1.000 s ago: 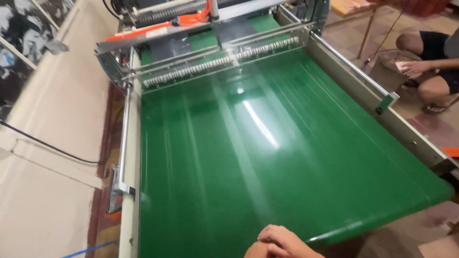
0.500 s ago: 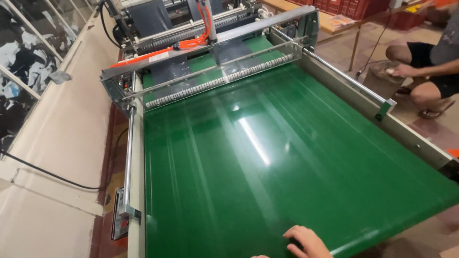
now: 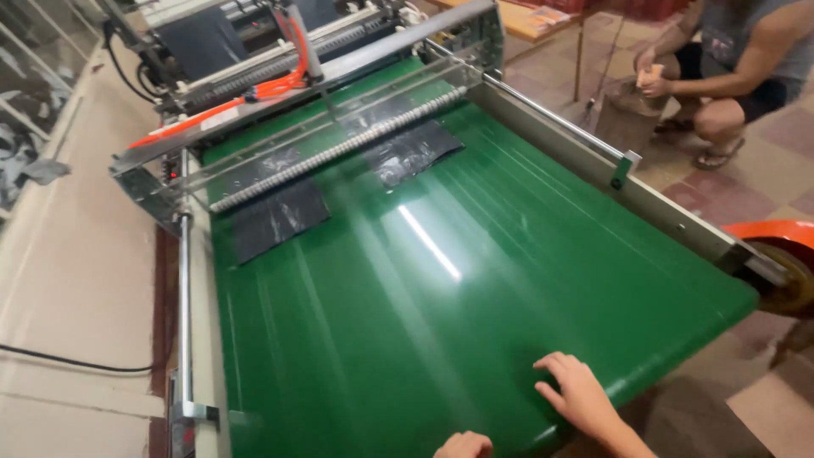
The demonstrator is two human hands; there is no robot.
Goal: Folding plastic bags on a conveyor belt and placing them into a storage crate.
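The right hand [image 3: 581, 394] lay flat on the near end of the green conveyor belt [image 3: 441, 297], fingers spread and apart, palm down, clamped on nothing; its wrist ran off the bottom edge of the view. The left hand [image 3: 464, 445] showed only as a few knuckles at the very bottom edge, just beside the belt's near lip — too much of it was cut off to tell whether its fingers were apart or together.

The belt filled most of the view, glossy, with a bright streak of reflected light down its middle. At its far end two black plastic sheets lay on the green surface: the left black sheet [image 3: 275, 216] and the right black sheet [image 3: 415, 151], both partly under a long ridged roller [image 3: 339, 151] that crossed the belt at an angle. How far the sheets reached under the roller was hidden. Both sheets were well apart from the hands.

Beyond the roller stood the machine's metal frame, with orange cables [image 3: 275, 85] draped across it; the parts behind were cropped by the top edge. A metal side rail [image 3: 593, 165] ran along the belt's right edge. At the far right an orange wheel guard [image 3: 776, 233] was cut off by the frame. In the upper right another person [image 3: 729, 68] crouched on the tiled floor — head out of view, hands together on something small and hard to make out.
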